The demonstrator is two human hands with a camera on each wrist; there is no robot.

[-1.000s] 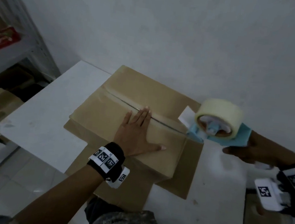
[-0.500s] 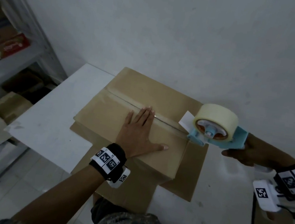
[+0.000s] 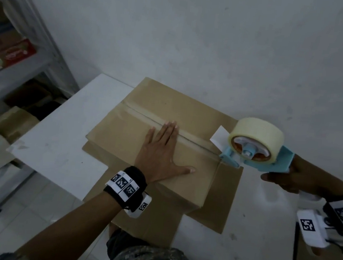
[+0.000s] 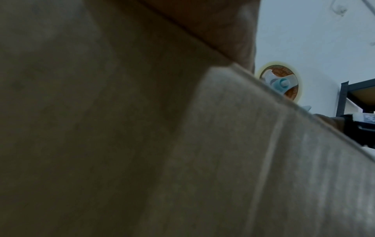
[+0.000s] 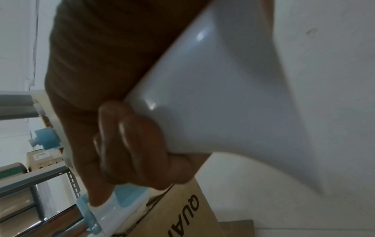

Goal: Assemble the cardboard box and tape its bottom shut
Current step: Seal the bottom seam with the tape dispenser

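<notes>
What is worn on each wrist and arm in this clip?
Both forearms are bare, no sleeves showing. The left wrist carries a black band with white square-code tags and a white module underneath. The right wrist has a matching black band, tags and a white tagged block.

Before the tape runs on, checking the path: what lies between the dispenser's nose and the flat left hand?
Head view: only bare seam lies between tape dispenser and left hand.

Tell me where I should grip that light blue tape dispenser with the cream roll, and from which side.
Take the light blue tape dispenser by its handle at the rear, coming from the right, away from the brown cardboard box. The roll and cutter end point left at the seam, so the handle is the only free part. The right hand already wraps it there; the left hand presses the flaps flat.
</notes>
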